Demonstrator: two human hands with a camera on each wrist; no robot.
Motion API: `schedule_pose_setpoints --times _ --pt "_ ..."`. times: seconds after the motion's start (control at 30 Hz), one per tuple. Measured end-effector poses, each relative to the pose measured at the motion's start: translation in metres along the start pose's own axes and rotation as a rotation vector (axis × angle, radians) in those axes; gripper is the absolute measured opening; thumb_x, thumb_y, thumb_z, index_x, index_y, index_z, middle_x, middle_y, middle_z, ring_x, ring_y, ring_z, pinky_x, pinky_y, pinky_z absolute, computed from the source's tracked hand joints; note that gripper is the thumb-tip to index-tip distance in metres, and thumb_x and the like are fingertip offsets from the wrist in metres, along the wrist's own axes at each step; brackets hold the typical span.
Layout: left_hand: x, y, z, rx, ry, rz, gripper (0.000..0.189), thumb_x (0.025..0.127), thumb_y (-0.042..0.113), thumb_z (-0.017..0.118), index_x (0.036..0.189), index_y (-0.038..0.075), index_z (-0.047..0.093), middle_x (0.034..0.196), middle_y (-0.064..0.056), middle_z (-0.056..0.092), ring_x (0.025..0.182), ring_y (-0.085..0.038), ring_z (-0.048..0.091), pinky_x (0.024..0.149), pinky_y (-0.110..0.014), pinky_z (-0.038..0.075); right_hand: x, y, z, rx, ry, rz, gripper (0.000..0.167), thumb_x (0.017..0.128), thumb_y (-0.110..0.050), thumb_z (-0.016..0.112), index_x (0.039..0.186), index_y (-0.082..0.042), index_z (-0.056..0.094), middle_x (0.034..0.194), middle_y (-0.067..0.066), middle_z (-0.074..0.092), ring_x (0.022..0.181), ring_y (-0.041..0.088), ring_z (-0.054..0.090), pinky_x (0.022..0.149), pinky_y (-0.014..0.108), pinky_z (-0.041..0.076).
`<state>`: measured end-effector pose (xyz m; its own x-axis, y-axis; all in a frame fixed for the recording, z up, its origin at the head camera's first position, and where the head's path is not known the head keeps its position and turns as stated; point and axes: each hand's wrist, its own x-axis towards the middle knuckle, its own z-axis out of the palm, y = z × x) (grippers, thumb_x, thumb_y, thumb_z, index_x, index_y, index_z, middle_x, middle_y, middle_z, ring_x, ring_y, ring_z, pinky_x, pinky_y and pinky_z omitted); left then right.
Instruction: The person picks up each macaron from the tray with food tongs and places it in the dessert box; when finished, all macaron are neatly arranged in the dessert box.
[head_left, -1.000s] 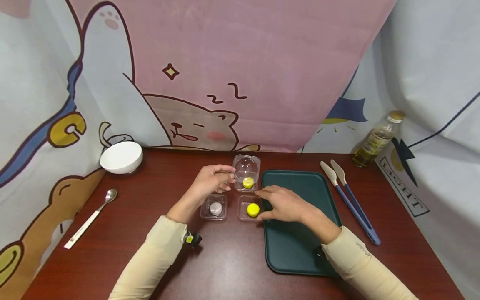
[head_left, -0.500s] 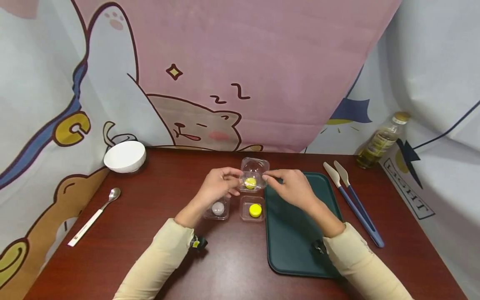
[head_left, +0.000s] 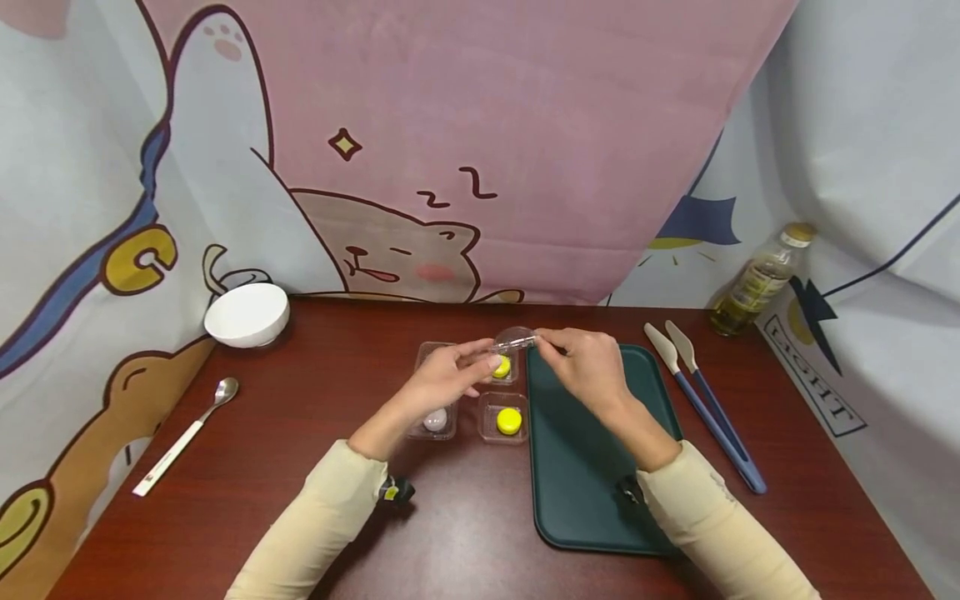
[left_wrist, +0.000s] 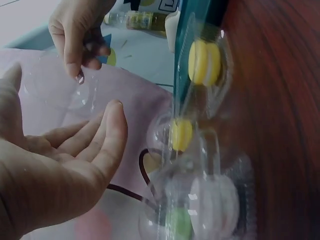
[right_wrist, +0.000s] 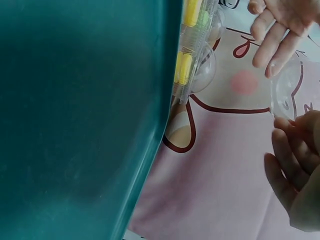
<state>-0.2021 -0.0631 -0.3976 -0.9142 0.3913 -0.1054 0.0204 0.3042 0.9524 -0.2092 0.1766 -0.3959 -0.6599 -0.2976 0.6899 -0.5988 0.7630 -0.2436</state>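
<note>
My right hand pinches the edge of a clear domed plastic lid, held up above the boxes. Fingers spread loosely, my left hand is at the lid's other side, its thumb well apart from its fingers. Below are small clear plastic boxes holding macarons. One yellow macaron sits in the front right box, another yellow macaron in the back right one. The front left box has a whitish macaron. A green macaron shows behind it; my left hand mostly covers its box in the head view.
Right of the boxes lies a dark green tray, under my right forearm. Blue-handled tongs and an oil bottle are farther right. A white bowl and a spoon are at the left. A printed cloth hangs behind the table.
My right hand has come up from beside the front right box to grip the lid. The lid has tipped from facing me to nearly edge-on, and my left hand's fingers have loosened.
</note>
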Motion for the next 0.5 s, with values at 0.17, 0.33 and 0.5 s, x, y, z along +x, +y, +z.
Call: schedule_pose_setpoints --times 0.17,0.33,0.5 --pt "-0.0012 0.0063 0.0030 0.015 -0.032 -0.050 0.071 0.100 0.053 0.057 0.151 0.005 0.047 0.135 -0.020 0.066 0.115 -0.031 0.070 0.085 -0.034 0.061 -0.0008 -0.0003 0.0012 -0.042 0.092 -0.091 0.017 0.087 -0.017 0.079 0.103 -0.012 0.082 0.082 0.005 0.080 0.053 0.014 0.065 0.042 0.029 0.043" --pt "-0.0009 0.0077 0.0047 -0.016 -0.051 -0.082 0.069 0.100 0.050 0.057 0.149 0.002 0.048 0.132 -0.021 0.067 0.112 -0.028 0.071 0.085 -0.034 0.061 -0.0022 -0.0003 0.0029 -0.094 0.134 -0.133 0.017 0.085 -0.017 0.080 0.101 -0.014 0.083 0.079 0.003 0.079 0.051 0.015 0.064 0.039 0.028 0.038" --pt "-0.0017 0.0060 0.0045 -0.011 -0.020 -0.072 0.068 0.097 0.049 0.064 0.146 0.004 0.052 0.129 -0.019 0.070 0.111 -0.030 0.071 0.089 -0.042 0.060 -0.0030 0.0013 -0.0001 -0.108 0.074 -0.145 0.019 0.085 -0.018 0.080 0.104 -0.015 0.082 0.082 0.003 0.080 0.059 0.017 0.069 0.042 0.031 0.046"
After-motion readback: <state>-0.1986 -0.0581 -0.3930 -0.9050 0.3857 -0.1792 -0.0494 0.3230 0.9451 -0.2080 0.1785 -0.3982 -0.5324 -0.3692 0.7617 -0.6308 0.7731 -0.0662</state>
